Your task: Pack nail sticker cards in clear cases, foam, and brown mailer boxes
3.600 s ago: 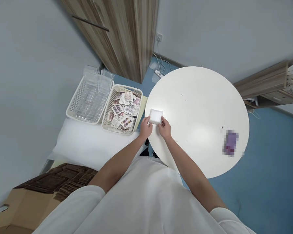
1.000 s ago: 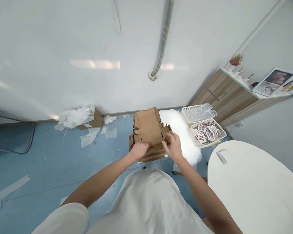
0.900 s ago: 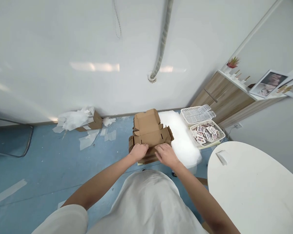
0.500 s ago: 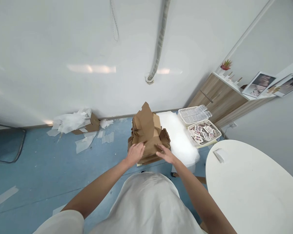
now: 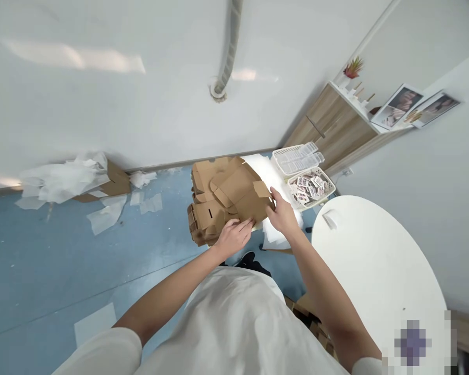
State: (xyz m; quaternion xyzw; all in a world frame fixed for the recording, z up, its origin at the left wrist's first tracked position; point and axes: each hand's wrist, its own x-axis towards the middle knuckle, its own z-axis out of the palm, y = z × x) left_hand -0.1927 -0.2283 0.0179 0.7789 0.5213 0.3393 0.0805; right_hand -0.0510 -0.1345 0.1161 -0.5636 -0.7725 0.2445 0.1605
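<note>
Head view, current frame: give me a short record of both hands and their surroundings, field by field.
left hand: touching the near edge of an unfolded cardboard box
right hand: holding the box's right end
beneath: more cardboard
far basket: clear plastic containers
near basket: patterned cards
table: white, rounded, small white item on top
floor: blue, white scraps at left

No readable text, no legible numbers, printed cards [image 5: 311,187] (any lettering too small)

Matt brown cardboard [image 5: 240,190] (creased), smooth white table [image 5: 367,250]
</note>
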